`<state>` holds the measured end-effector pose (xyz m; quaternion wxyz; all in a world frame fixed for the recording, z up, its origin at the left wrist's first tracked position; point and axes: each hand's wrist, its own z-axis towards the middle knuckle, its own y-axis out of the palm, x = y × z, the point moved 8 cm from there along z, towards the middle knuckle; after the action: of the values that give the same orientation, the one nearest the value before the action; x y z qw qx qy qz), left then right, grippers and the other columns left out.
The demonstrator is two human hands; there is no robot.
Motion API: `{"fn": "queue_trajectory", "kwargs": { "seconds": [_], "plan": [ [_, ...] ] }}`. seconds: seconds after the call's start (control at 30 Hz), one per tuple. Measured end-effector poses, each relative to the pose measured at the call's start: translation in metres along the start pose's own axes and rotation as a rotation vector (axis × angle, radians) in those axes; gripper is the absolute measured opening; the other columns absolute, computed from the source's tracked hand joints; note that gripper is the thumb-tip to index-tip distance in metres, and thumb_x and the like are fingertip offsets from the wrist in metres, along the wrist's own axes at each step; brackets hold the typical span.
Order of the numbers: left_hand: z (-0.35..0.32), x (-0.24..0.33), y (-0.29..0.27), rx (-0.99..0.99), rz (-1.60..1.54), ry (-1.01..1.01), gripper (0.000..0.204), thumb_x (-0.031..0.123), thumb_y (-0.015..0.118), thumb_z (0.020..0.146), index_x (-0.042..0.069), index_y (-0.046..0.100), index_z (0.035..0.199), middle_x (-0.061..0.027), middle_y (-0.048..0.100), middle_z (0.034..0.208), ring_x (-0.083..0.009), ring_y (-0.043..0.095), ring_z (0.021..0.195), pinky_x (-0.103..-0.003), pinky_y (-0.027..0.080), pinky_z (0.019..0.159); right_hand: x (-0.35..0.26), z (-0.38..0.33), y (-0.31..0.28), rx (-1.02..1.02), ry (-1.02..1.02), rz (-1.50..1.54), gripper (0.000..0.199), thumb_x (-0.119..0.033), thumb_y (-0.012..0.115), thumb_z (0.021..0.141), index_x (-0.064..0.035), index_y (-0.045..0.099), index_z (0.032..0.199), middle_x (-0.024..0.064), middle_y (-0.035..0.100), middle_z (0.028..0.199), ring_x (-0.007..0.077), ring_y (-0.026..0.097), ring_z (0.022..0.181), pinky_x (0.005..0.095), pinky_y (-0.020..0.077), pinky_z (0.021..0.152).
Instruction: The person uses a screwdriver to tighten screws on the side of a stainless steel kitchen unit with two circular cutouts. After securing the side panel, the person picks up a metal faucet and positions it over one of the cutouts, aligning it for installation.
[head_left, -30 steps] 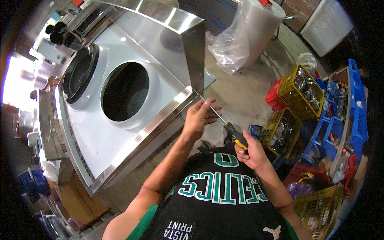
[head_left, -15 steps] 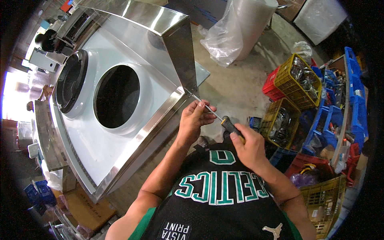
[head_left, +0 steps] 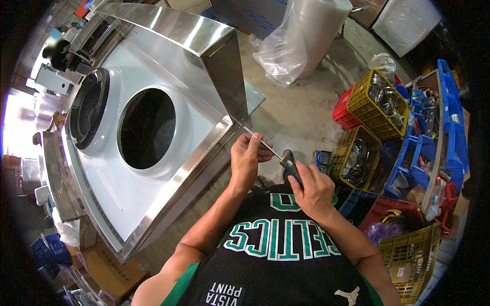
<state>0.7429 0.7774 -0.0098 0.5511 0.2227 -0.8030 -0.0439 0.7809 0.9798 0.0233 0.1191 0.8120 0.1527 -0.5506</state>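
A long-shafted screwdriver slants up to the left, its tip at the corner of a stainless steel unit. My right hand is closed round the dark grey and yellow handle. Closer to the tip, my left hand pinches the thin metal shaft between thumb and fingers. Whatever the tip touches at the corner is too small to make out. The unit has a glossy pale top panel with a large round opening and, left of it, a black ring-shaped part over a second opening.
A bubble-wrap roll stands beyond the unit. To the right are yellow crates of metal parts, a red crate, and blue bins on a rack. A cardboard box lies at lower left. One person is far off at upper left.
My right hand has shifted slightly downward, its grip on the screwdriver handle turned. My left hand stays on the shaft. The view has moved a little.
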Motion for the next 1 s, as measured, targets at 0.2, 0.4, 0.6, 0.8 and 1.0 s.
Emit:
{"fn": "queue_trajectory", "kwargs": {
  "seconds": [0.2,0.4,0.6,0.8,1.0],
  "plan": [
    [0.007,0.006,0.002,-0.001,0.096,0.015,0.033,0.031,0.058,0.104,-0.002,0.054,0.103,-0.015,0.071,0.087,-0.019,0.071,0.07,-0.031,0.059,0.065,0.039,-0.008,0.029,-0.301,0.677,0.913,0.047,-0.045,0.047,0.107,-0.0025,0.06,0.122,-0.0023,0.053,0.074,0.0042,0.032,0.041,0.0211,0.0262,0.041],
    [-0.021,0.075,0.004,-0.006,0.867,0.101,0.044,0.035,0.059,0.103,0.002,0.059,0.075,-0.0135,0.069,0.069,-0.0187,0.069,0.063,-0.035,0.053,0.061,-0.031,-0.006,0.004,0.084,-0.274,-0.433,0.035,-0.022,0.072,0.091,0.0004,0.059,0.115,0.0137,0.064,0.089,0.0289,0.066,0.08,0.0411,0.0515,0.073],
    [-0.115,0.291,0.017,0.479,0.809,1.526,0.014,0.013,0.065,0.095,0.002,0.068,0.103,-0.0109,0.068,0.094,-0.0216,0.063,0.088,-0.035,0.049,0.079,-0.059,-0.016,0.022,0.264,-0.599,-1.008,0.041,-0.02,0.071,0.09,-0.0011,0.061,0.124,0.0147,0.061,0.083,0.0326,0.063,0.067,0.0419,0.0507,0.06],
    [-0.016,0.334,0.077,0.105,0.947,0.89,0.042,0.035,0.06,0.099,0.001,0.067,0.075,0.0005,0.054,0.064,-0.0096,0.049,0.061,-0.029,0.037,0.056,-0.055,-0.01,0.027,0.217,-0.554,-1.112,0.043,-0.022,0.07,0.091,-0.004,0.061,0.129,0.0133,0.06,0.077,0.031,0.062,0.06,0.0396,0.0486,0.054],
    [-0.012,0.323,0.084,-0.053,0.816,0.759,0.052,0.037,0.059,0.098,0.0,0.062,0.062,0.0022,0.049,0.052,-0.0059,0.043,0.051,-0.028,0.032,0.046,0.015,0.005,0.018,-0.206,0.401,0.337,0.044,-0.036,0.051,0.105,-0.0011,0.057,0.13,0.0001,0.057,0.077,0.009,0.045,0.047,0.0242,0.0358,0.043]
  ]
}}
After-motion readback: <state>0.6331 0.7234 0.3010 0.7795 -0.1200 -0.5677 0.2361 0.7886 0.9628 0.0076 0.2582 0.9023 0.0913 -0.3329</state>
